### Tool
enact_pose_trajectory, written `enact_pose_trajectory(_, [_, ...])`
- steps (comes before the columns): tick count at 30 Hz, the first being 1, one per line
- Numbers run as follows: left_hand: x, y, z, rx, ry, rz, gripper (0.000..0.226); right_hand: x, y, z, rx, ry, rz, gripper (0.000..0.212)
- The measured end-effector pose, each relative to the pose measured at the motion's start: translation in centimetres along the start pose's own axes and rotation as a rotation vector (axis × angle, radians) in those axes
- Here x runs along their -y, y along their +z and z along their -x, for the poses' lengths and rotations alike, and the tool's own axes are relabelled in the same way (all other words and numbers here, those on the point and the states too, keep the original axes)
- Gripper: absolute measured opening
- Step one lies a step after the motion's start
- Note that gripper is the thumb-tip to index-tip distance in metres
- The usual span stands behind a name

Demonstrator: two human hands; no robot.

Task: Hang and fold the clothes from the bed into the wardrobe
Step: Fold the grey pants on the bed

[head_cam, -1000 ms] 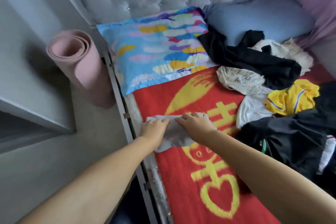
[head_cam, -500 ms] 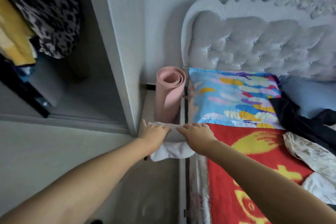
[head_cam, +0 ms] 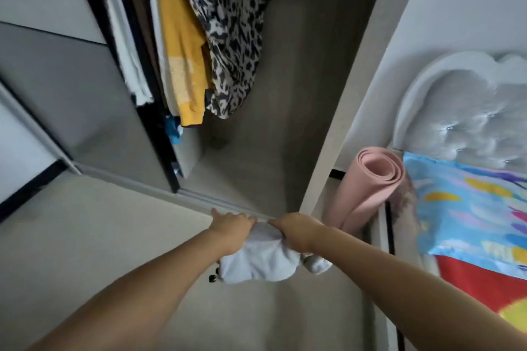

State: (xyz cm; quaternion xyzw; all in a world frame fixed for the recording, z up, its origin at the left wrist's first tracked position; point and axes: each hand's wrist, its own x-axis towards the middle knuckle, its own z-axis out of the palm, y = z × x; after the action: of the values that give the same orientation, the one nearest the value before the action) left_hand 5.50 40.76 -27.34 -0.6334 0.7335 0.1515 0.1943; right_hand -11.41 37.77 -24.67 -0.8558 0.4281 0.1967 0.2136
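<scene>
A bedroom in a home: an open built-in wardrobe [head_cam: 288, 71] w/ sliding door [head_cam: 71, 88] holds hanging clothes, incl. a yellow top [head_cam: 182, 45] & a leopard-print garment [head_cam: 231, 23], and it stands right next to a bed [head_cam: 467, 285]. The bed has a white tufted headboard [head_cam: 467, 111] w/ small studs, a multicolour pillow [head_cam: 470, 208] & a red-and-yellow blanket [head_cam: 484, 291]. A rolled pink mat [head_cam: 368, 188] stands in the gap btwn wardrobe side & bed, on a pale floor [head_cam: 99, 236].
</scene>
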Motion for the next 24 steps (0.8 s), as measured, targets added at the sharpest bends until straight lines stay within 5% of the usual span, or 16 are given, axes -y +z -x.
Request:
enact_pose_trajectory(13, [11.0, -5.9, -11.9, 0.117, 0.115, -0.019, 0.037, -0.9, -7.3, -14.1, 0.041, 0.105, -0.117, 0.039])
enact_pose_trajectory(16, [12.9, -7.9, -15.8, 0.113, 0.161, -0.078, 0.037, -1.5, -9.0, -17.6, 0.112, 0.161, -0.127, 0.022])
enact_pose_trajectory(20, [16.4, -8.7, -20.4, 0.104, 0.247, -0.086, 0.04, -2.1, -11.8, -21.1, 0.03, 0.201, -0.258, 0.027])
enact_pose_trajectory(24, [19.7, -9.3, -24.7, 0.068, 0.39, -0.084, 0.04, -2.1, -13.1, -24.4, 0.044, 0.199, -0.081, 0.03])
